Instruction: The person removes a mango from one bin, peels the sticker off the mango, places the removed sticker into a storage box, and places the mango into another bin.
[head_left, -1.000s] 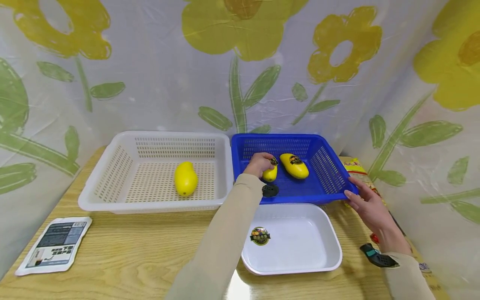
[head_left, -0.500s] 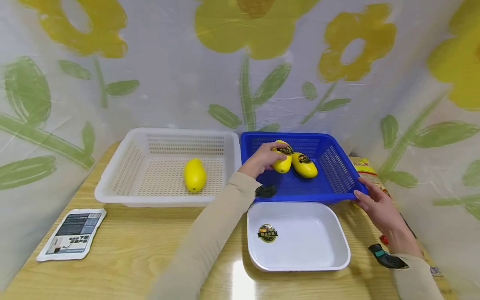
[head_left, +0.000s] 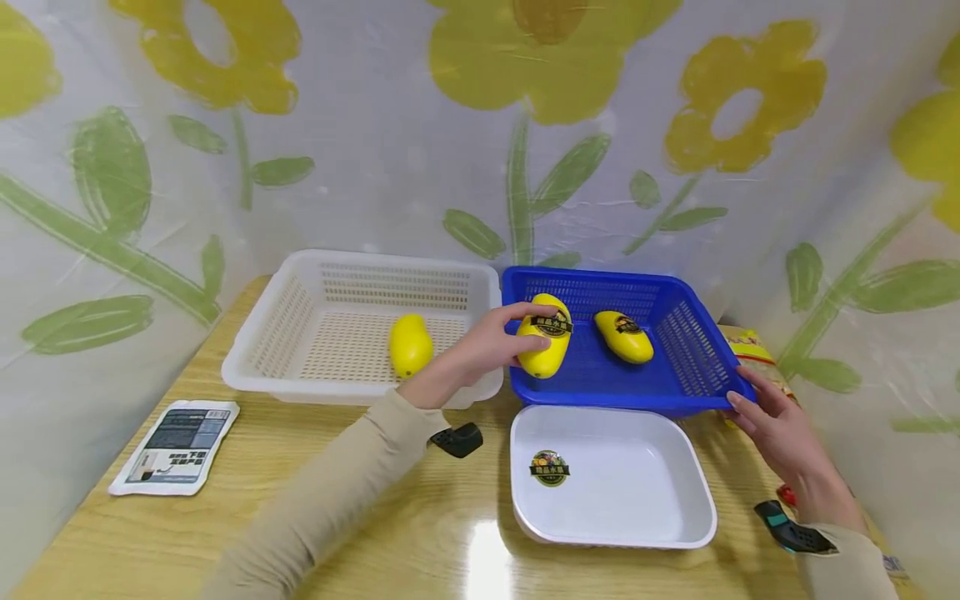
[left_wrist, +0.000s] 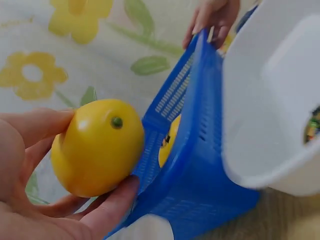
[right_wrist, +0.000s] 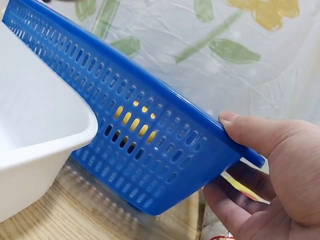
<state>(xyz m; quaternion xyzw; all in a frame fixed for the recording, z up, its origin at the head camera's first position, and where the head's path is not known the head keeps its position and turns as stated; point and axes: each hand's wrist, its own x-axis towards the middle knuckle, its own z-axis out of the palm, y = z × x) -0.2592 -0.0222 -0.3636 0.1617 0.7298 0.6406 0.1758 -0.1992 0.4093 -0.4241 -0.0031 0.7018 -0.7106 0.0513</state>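
My left hand point(head_left: 483, 346) holds a yellow mango point(head_left: 546, 358) with a dark label, thumb and fingers round its sides. That mango is raised over the left end of the blue basket point(head_left: 600, 398); its stem end shows in the left wrist view. A second labelled mango point(head_left: 627, 340) lies on the basket floor. At the basket's front right corner my right hand point(head_left: 783, 442) grips the rim, with the thumb on top in the right wrist view. Another yellow mango point(head_left: 410, 343) lies in the white basket point(head_left: 262, 386) to the left.
A white tub point(head_left: 611, 479) with a round sticker stands directly in front of the blue basket. Flat on the table point(head_left: 360, 542) at left is a printed packet point(head_left: 176, 447). A yellow packet point(head_left: 753, 354) lies beyond the right hand. Flowered sheeting point(head_left: 375, 167) hangs behind.
My left hand has lifted the mango off the blue basket's floor and brought it leftward, away from the other mango. The right hand stays on the rim. The head view has shifted left.
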